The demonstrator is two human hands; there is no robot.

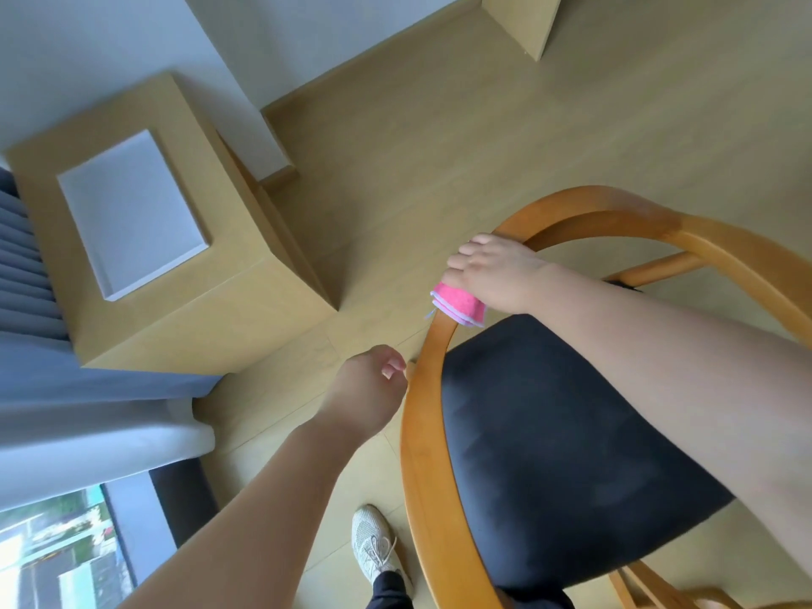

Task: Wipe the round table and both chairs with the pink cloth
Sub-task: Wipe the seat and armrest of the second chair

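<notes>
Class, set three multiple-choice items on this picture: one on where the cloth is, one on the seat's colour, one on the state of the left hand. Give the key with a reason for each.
1. Where is the cloth?
A. on the floor
B. on the chair's wooden rail, under the right hand
C. in the white tray

2. What colour is the seat?
A. dark, near black
B. pink
C. white

3. What is the left hand doing?
A. gripping the cloth
B. lying flat on the seat
C. holding nothing, fingers curled, beside the rail

Key: 
1 B, the right hand presses the pink cloth onto the rail. 
2 A, the cushion inside the wooden frame is dark. 
3 C, the hand is beside the rail with nothing in its fingers.
</notes>
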